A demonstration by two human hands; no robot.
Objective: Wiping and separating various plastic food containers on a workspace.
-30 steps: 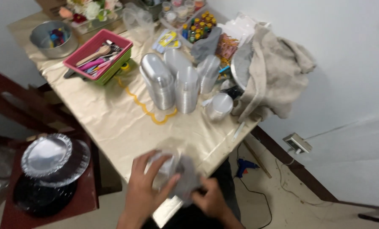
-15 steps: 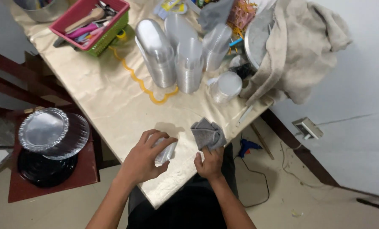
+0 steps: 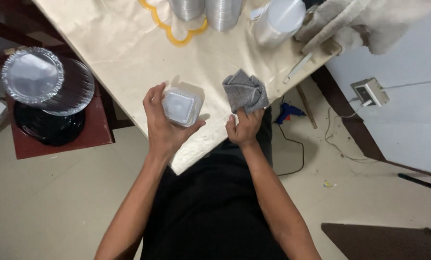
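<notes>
My left hand point(image 3: 163, 126) grips a small clear plastic container point(image 3: 180, 107), square with rounded corners, held just over the near corner of the cream-covered table point(image 3: 128, 58). To its right, my right hand point(image 3: 244, 129) pinches a crumpled grey cloth point(image 3: 245, 90) that rests on the table's edge. Cloth and container are a short gap apart, not touching.
Stacks of clear plastic cups point(image 3: 222, 10) and a lidded clear tub point(image 3: 279, 19) stand at the table's far side beside a yellow scalloped ring point(image 3: 174, 33). Silver foil plates point(image 3: 37, 77) sit on a dark red stool at left. A blue glue gun point(image 3: 287, 111) lies on the floor.
The two hands have drawn apart: the left now holds the container alone, the right holds the cloth to its side. The view has dropped closer to the table corner.
</notes>
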